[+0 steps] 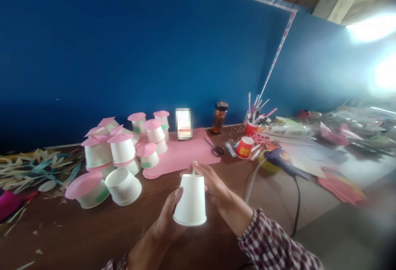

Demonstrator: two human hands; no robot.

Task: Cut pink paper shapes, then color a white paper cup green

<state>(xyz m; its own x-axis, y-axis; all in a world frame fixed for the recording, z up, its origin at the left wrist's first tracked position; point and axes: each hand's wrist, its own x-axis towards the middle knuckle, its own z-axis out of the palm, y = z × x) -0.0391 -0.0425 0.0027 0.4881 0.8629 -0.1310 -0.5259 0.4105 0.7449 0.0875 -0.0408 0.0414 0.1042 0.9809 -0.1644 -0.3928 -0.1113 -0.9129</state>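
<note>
A white paper cup [191, 202] is upside down in front of me, its wide rim facing down and towards me. My left hand [168, 216] is wrapped round its left side, thumb against the wall. Behind the cup's upper right, my right hand [213, 181] has its fingers bent together close to the narrow end. A small pale greenish bit shows at its fingertips; the cup hides much of them, so I cannot make out what they grip. Farther left stands an open white cup piece [123, 186], beside a white cup with a pink paper disc [84, 185] on top.
More pink-topped cups [122, 148] are stacked at the left, near paper scraps [40, 169]. Pink paper sheets [182, 154] lie behind my hands. Scissors [217, 150], a red cup [245, 147], a jar [219, 117] and a corded glue gun [281, 160] are to the right.
</note>
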